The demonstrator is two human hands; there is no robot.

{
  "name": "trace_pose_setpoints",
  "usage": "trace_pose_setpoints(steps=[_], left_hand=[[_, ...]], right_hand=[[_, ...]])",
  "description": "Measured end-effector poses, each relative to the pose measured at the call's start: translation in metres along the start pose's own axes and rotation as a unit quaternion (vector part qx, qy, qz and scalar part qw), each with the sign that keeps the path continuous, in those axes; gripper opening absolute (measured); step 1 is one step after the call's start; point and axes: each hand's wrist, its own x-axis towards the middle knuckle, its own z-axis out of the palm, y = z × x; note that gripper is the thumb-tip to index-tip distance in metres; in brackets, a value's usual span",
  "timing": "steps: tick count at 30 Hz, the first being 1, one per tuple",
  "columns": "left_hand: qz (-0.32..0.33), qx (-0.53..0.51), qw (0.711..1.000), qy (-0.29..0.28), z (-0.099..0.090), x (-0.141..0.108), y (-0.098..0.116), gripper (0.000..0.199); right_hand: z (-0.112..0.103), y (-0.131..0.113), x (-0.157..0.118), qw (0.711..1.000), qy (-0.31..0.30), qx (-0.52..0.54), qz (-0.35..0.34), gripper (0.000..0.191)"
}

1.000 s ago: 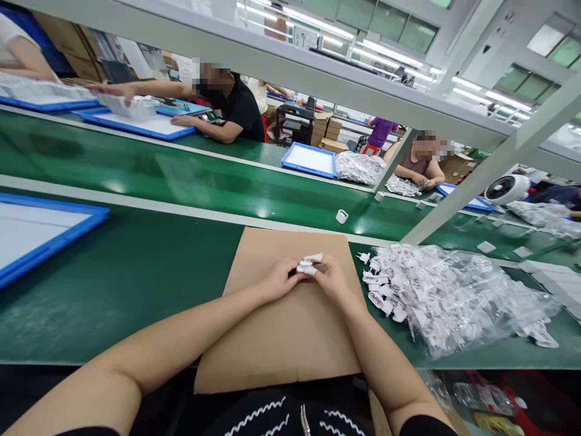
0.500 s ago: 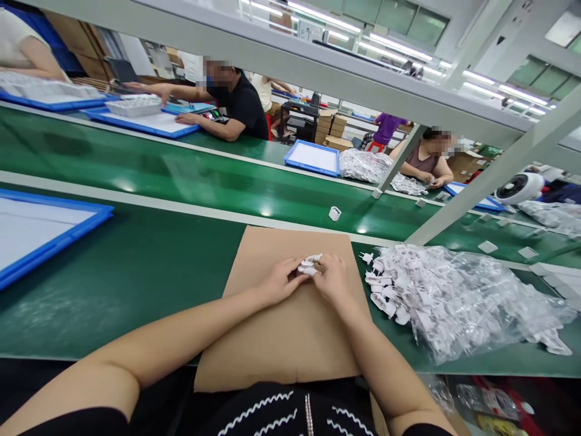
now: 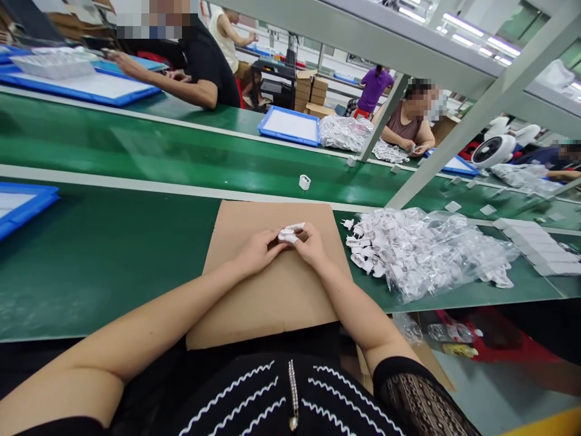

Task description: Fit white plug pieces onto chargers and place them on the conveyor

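1. The left hand [image 3: 256,253] and right hand [image 3: 311,247] together pinch a small cluster of white plastic plug parts [image 3: 287,235] between their fingers, over a flat brown cardboard sheet [image 3: 267,297] on the green table [image 3: 91,272].
2. A slipping pinch could drop the parts.
3. A careless arm movement could shove the clear plastic bag of white plugs [image 3: 422,251] toward the table's edge, spilling them.
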Motion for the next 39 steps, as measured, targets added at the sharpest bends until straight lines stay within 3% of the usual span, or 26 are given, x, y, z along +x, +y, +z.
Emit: trace_pose_setpoints(steps=[2, 7, 10, 12, 15, 19, 26, 29, 35, 39], left_hand=[[-0.004, -0.019, 1.0, 0.021, 0.001, -0.001, 0.001, 0.054], [-0.016, -0.043, 0.999, 0.007, 0.003, 0.001, -0.003, 0.045], [-0.031, -0.064, 0.997, 0.024, 0.006, 0.002, -0.008, 0.048], [-0.045, -0.082, 0.995, 0.034, 0.008, 0.002, -0.011, 0.051], [-0.066, -0.123, 0.989, 0.04, 0.009, 0.004, -0.014, 0.058], [-0.087, -0.198, 0.976, 0.023, 0.01, 0.006, -0.015, 0.065], [-0.097, -0.204, 0.972, 0.061, 0.01, 0.003, -0.014, 0.061], [-0.097, -0.189, 0.976, 0.057, 0.009, -0.001, -0.016, 0.055], [-0.091, -0.167, 0.979, 0.078, 0.012, -0.013, -0.017, 0.043], [-0.059, -0.237, 0.966, 0.079, 0.014, -0.012, -0.012, 0.045]], right_hand=[[0.001, 0.002, 0.0, 1.0, 0.0, 0.014, 0.002, 0.016], [0.0, 0.005, 0.005, 0.996, -0.014, 0.087, 0.033, 0.025], [-0.012, 0.006, 0.013, 0.99, 0.04, 0.122, 0.064, 0.037], [-0.022, 0.007, 0.016, 0.99, 0.073, 0.099, 0.072, 0.036], [-0.032, 0.009, 0.016, 0.995, 0.008, 0.067, 0.069, 0.027], [-0.025, 0.014, 0.01, 0.99, -0.095, 0.089, 0.052, 0.034], [-0.004, 0.026, 0.011, 0.986, -0.062, 0.112, 0.103, 0.023], [-0.003, 0.025, 0.006, 0.992, -0.058, 0.088, 0.075, 0.021], [-0.017, 0.009, -0.004, 0.991, -0.106, 0.019, -0.08, 0.025], [-0.022, 0.004, -0.004, 0.987, -0.126, -0.011, -0.095, 0.033]])
